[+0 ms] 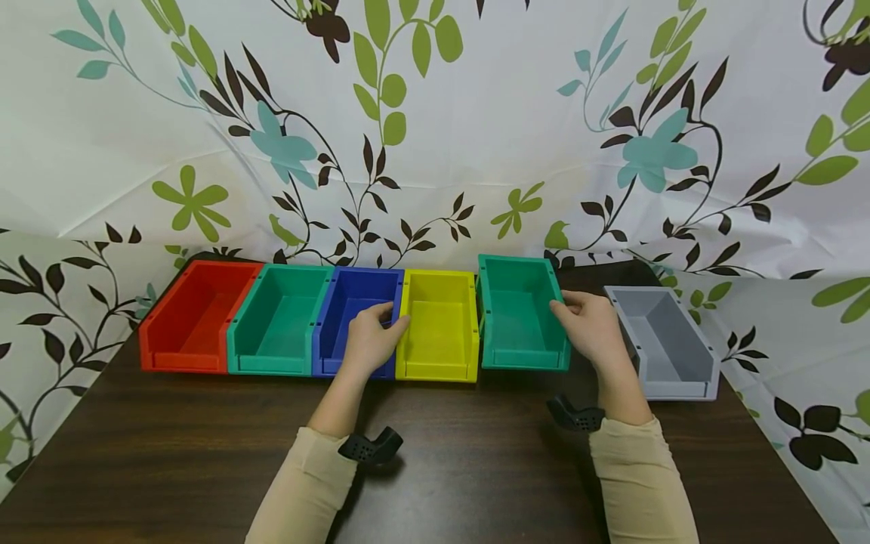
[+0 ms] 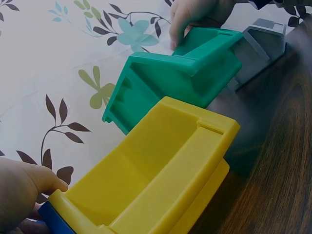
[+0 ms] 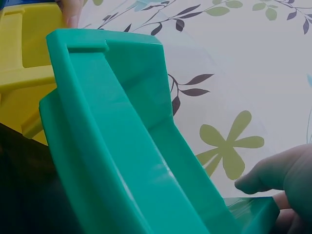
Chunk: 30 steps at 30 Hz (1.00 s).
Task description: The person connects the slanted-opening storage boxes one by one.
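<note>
Bins sit empty: left hand (image 1: 370, 340) grips yellow bin (image 1: 438, 326), right hand (image 1: 591, 326) green bin (image 1: 519, 313).

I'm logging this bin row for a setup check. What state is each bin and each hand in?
Red bin: empty, in the row.
Left green bin: empty, in the row.
Blue bin: empty, in the row.
Yellow bin: empty, left hand on its left wall.
Right green bin: empty, gripped by right hand.
Grey bin: empty, apart.

Left hand (image 2: 19, 192) at yellow bin's (image 2: 156, 170) near corner, grip probably on wall; green bin (image 2: 180, 80) behind, tilted, other hand (image 2: 192, 17) on rim.
</note>
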Available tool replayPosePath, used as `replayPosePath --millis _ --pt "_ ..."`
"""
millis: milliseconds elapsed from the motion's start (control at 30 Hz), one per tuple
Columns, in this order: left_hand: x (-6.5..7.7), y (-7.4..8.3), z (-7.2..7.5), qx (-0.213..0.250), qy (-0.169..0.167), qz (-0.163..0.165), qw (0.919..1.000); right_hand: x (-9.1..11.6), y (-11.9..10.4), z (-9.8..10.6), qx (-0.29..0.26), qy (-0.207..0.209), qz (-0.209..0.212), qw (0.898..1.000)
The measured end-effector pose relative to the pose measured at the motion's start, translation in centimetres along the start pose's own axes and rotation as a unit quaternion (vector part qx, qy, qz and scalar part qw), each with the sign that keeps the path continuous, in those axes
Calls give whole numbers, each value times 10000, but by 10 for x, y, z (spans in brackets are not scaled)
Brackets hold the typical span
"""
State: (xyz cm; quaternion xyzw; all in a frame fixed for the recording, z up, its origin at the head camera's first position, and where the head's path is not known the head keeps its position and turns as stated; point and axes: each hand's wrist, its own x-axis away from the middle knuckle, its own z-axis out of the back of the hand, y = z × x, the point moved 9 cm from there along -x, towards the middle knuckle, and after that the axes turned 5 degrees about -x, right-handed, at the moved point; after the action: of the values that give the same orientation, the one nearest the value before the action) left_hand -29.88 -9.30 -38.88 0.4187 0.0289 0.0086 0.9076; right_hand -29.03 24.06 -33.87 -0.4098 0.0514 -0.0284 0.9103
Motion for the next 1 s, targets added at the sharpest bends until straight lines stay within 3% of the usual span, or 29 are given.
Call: replayPosePath --millis 200,333,433,533,600,700,867,1000 --pt "0 0 0 28 15 -6 10000 1 -4 1 141 66 255 9996" --pt "1 1 0 11 5 2 10000 4 -12 7 306 681 648 9951" --pt "1 1 0 11 -5 3 10000 12 -32 8 492 1322 1387 9802" --pt "0 1 2 24 17 5 10000 22 -56 -2 572 1522 2313 9592" --pt "0 0 4 30 71 9 10000 26 -69 -15 548 1300 2767 9506" --pt "-1 -1 4 47 83 25 10000 27 -77 -33 481 730 2971 9508" --pt "0 -1 -1 104 19 -19 9999 14 -75 -49 652 -528 2660 9603" --pt "2 0 1 104 107 -64 9999 -2 -75 -63 1087 -1825 2381 9477"
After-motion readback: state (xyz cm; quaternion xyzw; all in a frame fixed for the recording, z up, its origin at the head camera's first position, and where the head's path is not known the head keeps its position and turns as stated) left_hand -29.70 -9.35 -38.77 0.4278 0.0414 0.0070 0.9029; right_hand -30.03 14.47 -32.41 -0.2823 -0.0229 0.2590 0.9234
